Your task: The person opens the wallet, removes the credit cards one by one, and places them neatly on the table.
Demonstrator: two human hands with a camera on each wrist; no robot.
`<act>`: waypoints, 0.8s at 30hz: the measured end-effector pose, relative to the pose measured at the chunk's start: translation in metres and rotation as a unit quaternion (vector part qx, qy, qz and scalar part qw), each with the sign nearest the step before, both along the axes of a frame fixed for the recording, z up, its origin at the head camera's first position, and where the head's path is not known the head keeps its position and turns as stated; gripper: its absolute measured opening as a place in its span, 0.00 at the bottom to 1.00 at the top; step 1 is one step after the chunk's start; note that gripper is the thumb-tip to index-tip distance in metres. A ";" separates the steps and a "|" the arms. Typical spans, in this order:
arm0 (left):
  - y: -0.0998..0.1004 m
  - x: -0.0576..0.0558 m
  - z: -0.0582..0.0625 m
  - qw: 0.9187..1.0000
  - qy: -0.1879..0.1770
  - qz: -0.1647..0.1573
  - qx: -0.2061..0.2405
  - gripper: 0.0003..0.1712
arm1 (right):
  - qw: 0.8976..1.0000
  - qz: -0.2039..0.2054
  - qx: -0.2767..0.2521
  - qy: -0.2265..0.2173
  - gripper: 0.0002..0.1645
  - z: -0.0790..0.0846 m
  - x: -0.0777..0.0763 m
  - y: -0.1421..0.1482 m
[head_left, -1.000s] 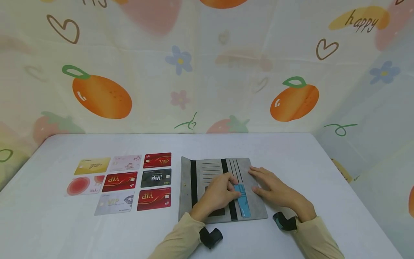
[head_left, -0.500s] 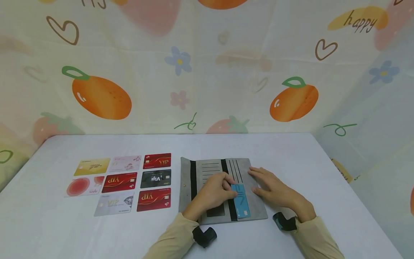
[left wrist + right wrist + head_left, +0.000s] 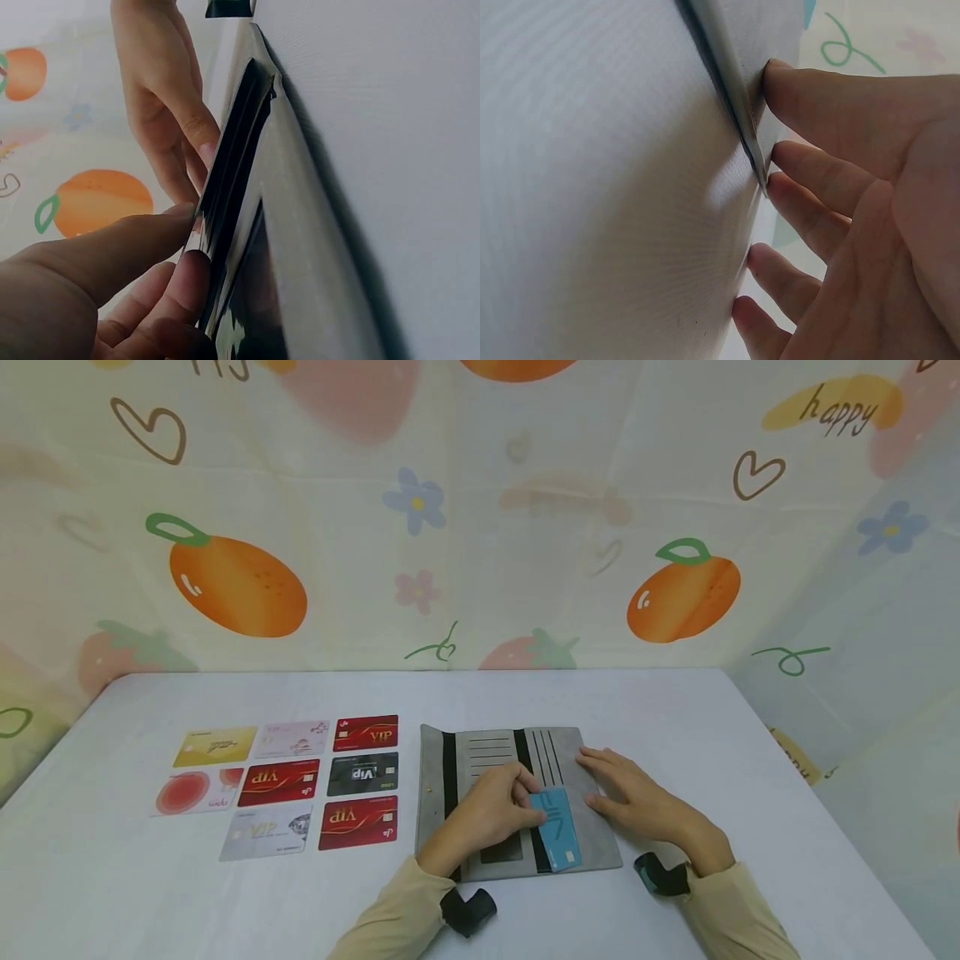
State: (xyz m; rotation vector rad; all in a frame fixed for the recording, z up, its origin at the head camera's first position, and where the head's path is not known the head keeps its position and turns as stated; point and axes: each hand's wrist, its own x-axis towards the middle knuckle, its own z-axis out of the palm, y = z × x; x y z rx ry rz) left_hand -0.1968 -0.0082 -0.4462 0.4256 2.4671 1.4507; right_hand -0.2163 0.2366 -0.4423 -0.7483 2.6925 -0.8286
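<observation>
An opened grey card wallet (image 3: 596, 847) with black strips and slots lies flat on the table. My left hand (image 3: 480, 810) pinches a blue card (image 3: 561, 837) at its left edge, between thumb and fingers, over the wallet's right side. In the left wrist view, the thumb (image 3: 120, 244) and curled fingers meet at the card's edge, close over the dark strip. My right hand (image 3: 637, 797) rests along the wallet's right edge with its fingers spread and nearly straight. The right wrist view has those fingertips right at the wallet's thin edge (image 3: 739, 97).
Left of the wallet, several cards lie in rows on the white table (image 3: 112, 893): a gold card (image 3: 215, 747), red cards (image 3: 358, 822), a dark grey card (image 3: 363, 774) and a silver card (image 3: 266, 831) among them. A printed cloth (image 3: 517, 568) hangs behind.
My left hand has moved left, drawing the blue card the same way; more of its width shows, and it now tilts a little. My right hand has stayed in place.
</observation>
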 end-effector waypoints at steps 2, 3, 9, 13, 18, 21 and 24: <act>-0.002 0.001 0.000 1.000 -0.002 -0.006 0.000 0.15 | 1.000 0.004 -0.001 0.004 0.35 0.001 0.000 0.000; -0.002 0.001 0.000 1.000 -0.002 -0.010 -0.001 0.16 | 1.000 0.005 -0.002 0.003 0.35 0.001 0.000 0.000; -0.007 0.002 0.001 0.999 -0.002 -0.053 -0.007 0.22 | 1.000 0.009 -0.002 0.005 0.35 0.001 0.000 0.000; -0.010 0.003 0.002 0.997 -0.005 -0.074 -0.010 0.25 | 1.000 0.009 -0.001 0.009 0.35 0.000 0.000 0.000; -0.012 0.004 0.004 0.996 -0.013 -0.084 -0.003 0.25 | 1.000 0.006 -0.003 0.004 0.35 -0.002 -0.001 0.001; -0.012 0.005 0.005 0.996 -0.015 -0.090 -0.004 0.27 | 1.000 0.008 -0.003 0.006 0.35 -0.002 -0.001 0.001; -0.013 0.006 0.006 0.995 -0.018 -0.101 -0.018 0.32 | 1.000 0.010 -0.003 0.011 0.35 -0.002 -0.001 0.001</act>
